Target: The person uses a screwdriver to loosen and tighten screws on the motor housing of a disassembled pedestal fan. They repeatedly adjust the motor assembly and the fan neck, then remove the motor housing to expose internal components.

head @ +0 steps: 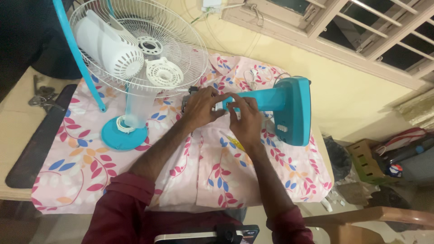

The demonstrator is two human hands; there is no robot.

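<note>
Both hands, left (202, 107) and right (245, 118), grasp fan stand (280, 106) lying mid-table. Guard (140, 45), motor cover (106, 43) toward far-left corner; keys (41, 96) at left edge.

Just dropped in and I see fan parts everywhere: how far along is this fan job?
Already apart: the white wire guard, a white motor cover and a blue blade lie loose on the flowered cloth. In hand: the left hand and right hand both work at the neck end of the blue fan stand, lying on its side. Left: nothing is joined together yet.
</note>
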